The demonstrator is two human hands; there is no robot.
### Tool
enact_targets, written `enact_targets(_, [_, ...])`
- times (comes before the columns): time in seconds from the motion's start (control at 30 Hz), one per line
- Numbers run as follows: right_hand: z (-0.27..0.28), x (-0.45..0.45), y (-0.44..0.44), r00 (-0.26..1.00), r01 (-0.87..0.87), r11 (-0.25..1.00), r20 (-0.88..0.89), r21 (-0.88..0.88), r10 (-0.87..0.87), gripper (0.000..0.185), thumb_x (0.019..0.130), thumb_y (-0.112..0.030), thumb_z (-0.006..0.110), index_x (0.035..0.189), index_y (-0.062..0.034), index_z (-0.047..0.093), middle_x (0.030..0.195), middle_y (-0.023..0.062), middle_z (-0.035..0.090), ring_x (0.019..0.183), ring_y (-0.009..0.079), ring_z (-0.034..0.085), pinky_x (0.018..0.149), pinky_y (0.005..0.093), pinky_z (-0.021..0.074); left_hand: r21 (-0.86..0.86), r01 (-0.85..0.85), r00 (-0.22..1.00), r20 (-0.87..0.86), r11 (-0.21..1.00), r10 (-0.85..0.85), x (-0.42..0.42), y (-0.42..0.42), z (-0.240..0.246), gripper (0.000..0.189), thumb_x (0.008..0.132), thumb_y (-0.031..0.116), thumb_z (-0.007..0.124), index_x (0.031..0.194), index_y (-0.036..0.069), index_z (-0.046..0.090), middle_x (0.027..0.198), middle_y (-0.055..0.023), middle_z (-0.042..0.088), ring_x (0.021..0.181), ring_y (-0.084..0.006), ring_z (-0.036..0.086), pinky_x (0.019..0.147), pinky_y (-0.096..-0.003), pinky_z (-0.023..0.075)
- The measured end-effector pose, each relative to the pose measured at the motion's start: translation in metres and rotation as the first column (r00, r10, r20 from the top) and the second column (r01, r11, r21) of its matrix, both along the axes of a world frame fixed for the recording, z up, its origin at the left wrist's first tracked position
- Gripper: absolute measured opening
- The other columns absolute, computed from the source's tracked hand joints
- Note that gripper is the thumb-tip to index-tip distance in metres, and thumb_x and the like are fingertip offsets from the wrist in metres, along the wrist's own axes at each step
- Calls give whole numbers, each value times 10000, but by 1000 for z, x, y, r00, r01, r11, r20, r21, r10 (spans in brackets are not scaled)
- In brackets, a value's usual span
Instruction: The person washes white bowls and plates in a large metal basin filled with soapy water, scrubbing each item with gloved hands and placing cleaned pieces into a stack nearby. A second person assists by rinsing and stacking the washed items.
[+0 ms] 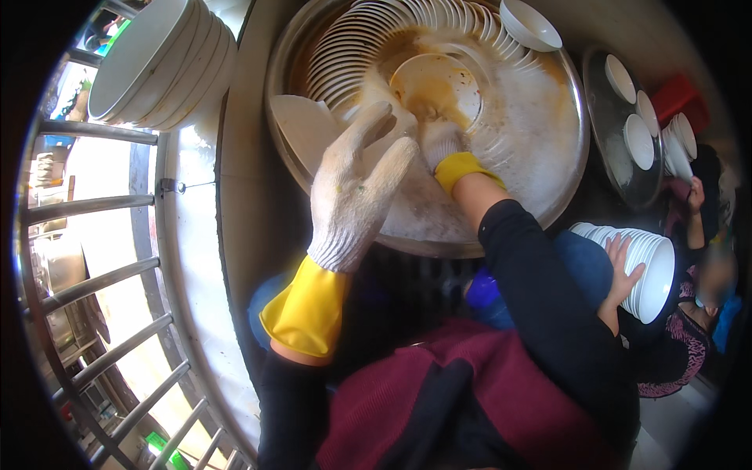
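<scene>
A wide round metal basin (578,158) of cloudy, foamy water lies before me. My left hand (352,188), in a whitish knit glove over a yellow rubber one, is above its near left part with thumb and fingers apart. Beside it a white bowl (305,126) leans at the basin's left rim. My right hand (443,144), gloved the same way, dips into the water near the middle; its fingers are hidden. Just beyond it a white dish (437,82) with orange-brown residue sits in the water. White dishes (341,64) stand on edge in a curved row along the far side.
One white bowl (531,26) tilts on the far right rim. Large stacked bowls (164,64) stand at upper left, above metal bars (94,208). At right, a co-worker's hand (623,270) steadies a bowl stack (652,279), near a dark round basin (611,158) with several bowls.
</scene>
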State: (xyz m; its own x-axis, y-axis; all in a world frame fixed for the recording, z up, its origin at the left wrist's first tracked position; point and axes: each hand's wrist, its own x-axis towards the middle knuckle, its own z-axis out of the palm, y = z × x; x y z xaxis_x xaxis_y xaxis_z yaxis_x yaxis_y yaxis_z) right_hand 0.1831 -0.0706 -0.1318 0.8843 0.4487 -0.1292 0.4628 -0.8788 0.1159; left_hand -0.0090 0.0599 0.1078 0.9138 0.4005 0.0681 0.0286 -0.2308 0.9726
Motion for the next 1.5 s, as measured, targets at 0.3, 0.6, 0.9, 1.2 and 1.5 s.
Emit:
enact_targets(0.3, [53,-39,-38,907,-281,948,-279,152,314,362,1106,-317,547,1379,-135,701,1359,159,745,1265,318,727,978,483,610,-148,-6,1000,-23,989,3,-1,-2,11,558,1074,244,790,1541,-18,632,1469,-192,721,1380,-279,685,1191,-392,537])
enact_targets(0.6, [67,-63,-65,908,-301,937,-247,175,338,328,1085,-317,576,1297,-129,740,1267,157,775,1191,331,756,954,470,621,-115,52,998,-15,992,-54,1,-14,13,559,1076,244,787,1546,-13,628,1484,-193,713,1376,-275,684,1190,-384,533])
enact_targets(0.9, [42,-45,-44,966,-194,978,-162,74,204,303,1065,-318,605,1216,-123,780,1174,156,806,1117,344,785,930,457,632,-106,-1,1000,-29,994,-2,2,-3,12,563,1072,213,793,1556,-14,619,1494,-190,710,1394,-265,674,1192,-377,529])
enact_targets(1.2, [72,-34,-18,958,-110,963,-231,245,168,263,1033,-299,648,1144,-116,801,1100,164,824,1053,358,804,907,452,638,-190,10,1000,23,982,-6,4,-5,4,653,1022,315,829,1534,-38,631,1477,-210,718,1380,-293,680,1167,-385,519])
enact_targets(1.5, [92,-101,-59,896,-335,773,-71,538,438,212,1011,-283,656,1128,-141,762,1020,164,786,998,378,777,893,511,605,-111,16,1000,9,994,-15,3,-5,7,594,1050,265,807,1543,-16,630,1478,-200,717,1381,-284,681,1175,-380,531])
